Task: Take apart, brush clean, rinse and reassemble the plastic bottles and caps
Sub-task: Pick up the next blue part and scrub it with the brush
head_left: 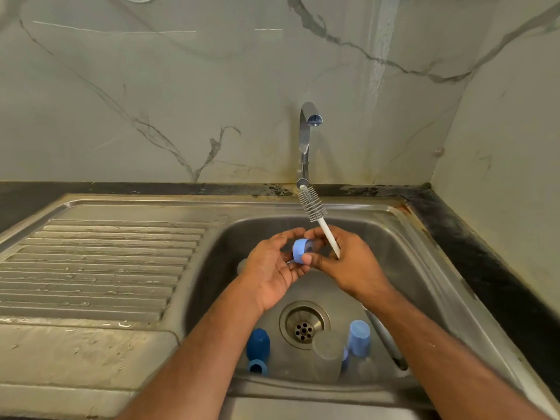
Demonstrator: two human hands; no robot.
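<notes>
Bottles and caps lay in the sink (424, 237) basin near the drain (304, 325). Above it, the left hand (272, 268) and right hand (348, 262) together pinched a light-blue cap (300, 251); the right also gripped the brush (315, 207), awkwardly. Judged risk: the small cap slipping from crowded fingers.

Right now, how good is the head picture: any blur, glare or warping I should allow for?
Head view: wide-angle warping bows the sink rim and counter edges; light is dim and flat, with soft glare on the faucet; both hands, the light blue cap and the brush read clearly; the clear bottles low in the basin are smeared.
</notes>
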